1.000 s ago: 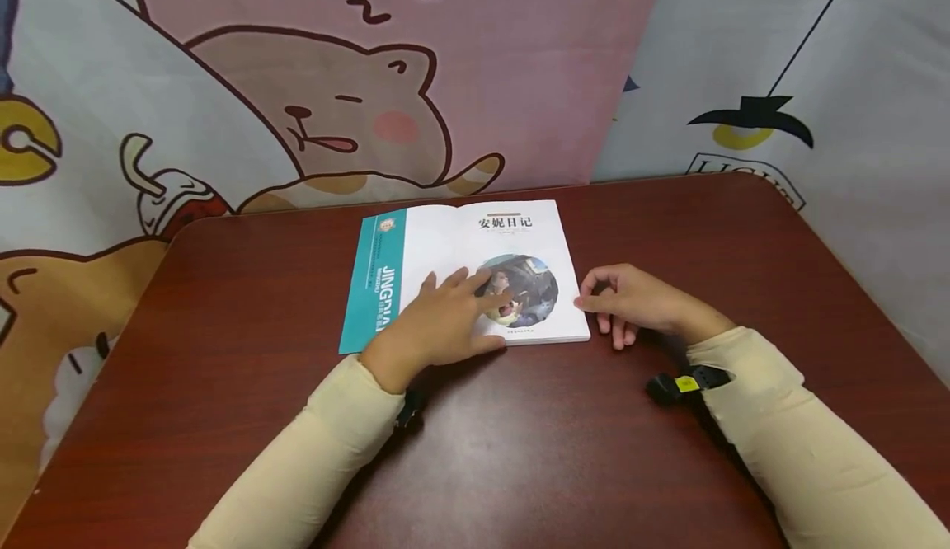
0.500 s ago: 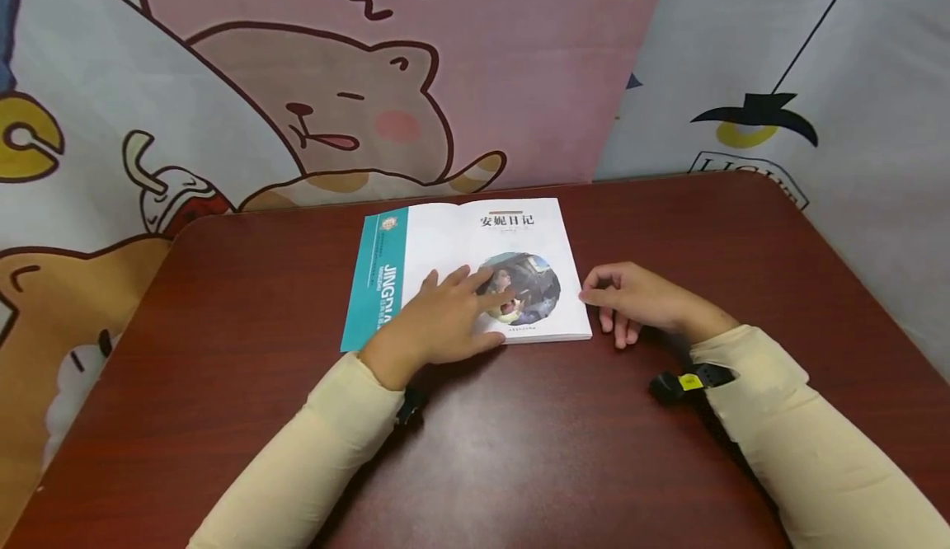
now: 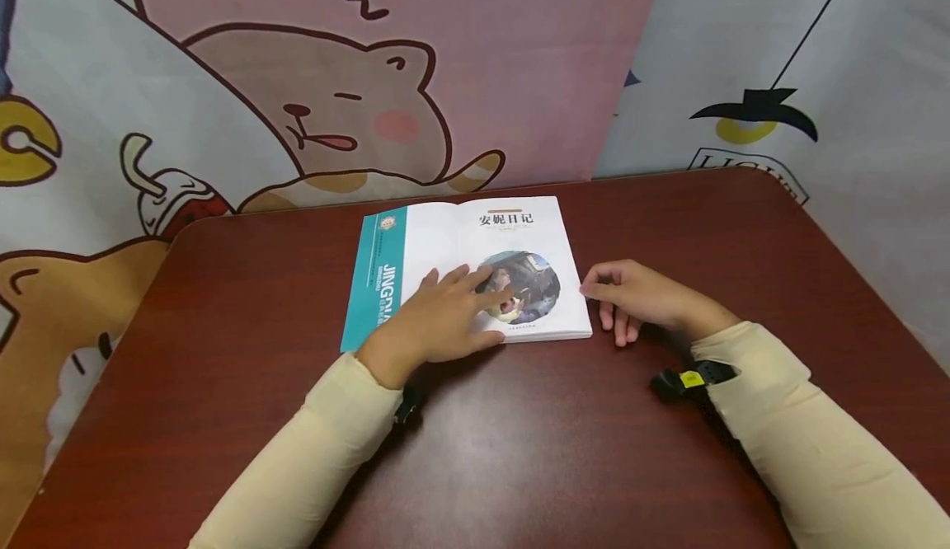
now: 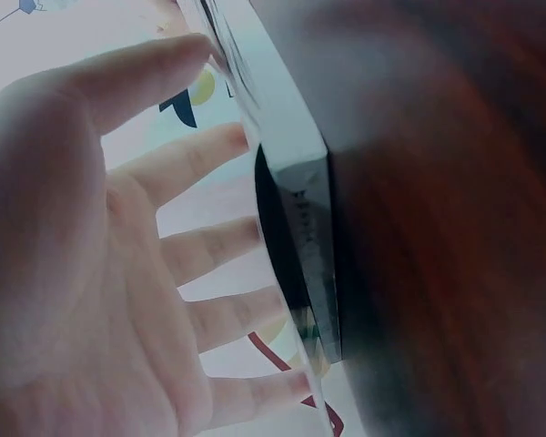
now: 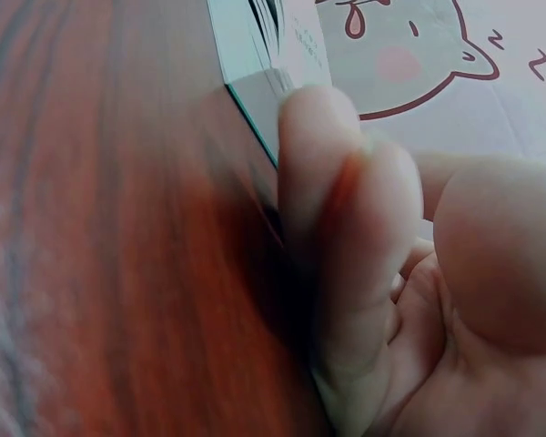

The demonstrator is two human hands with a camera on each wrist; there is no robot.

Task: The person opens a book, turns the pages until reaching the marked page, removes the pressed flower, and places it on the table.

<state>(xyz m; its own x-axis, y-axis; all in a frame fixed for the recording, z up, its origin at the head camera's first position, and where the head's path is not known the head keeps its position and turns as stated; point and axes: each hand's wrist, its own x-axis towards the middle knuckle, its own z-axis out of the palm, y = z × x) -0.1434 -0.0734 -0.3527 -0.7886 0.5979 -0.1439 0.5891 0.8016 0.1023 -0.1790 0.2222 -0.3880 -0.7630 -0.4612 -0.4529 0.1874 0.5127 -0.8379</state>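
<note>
An open book lies on the table near its far side, its white pages face up. A teal cover flap shows on its left, and a round picture is printed on the right page. My left hand rests across the pages with fingers spread and straight, the fingertips over the picture; the left wrist view shows those fingers against the page. At the book's right edge, thumb and forefinger of my right hand meet and pinch the page edge, while the other fingers curl loosely underneath. Slightly parted pages show beyond them.
The reddish-brown wooden table reaches back to a wall hanging with cartoon drawings. A black wrist device with a yellow label sits under the right sleeve. The left sleeve crosses the near left of the table.
The right thumb and forefinger have slid slightly away from me along the book's right edge. The left hand and the book stay in place.
</note>
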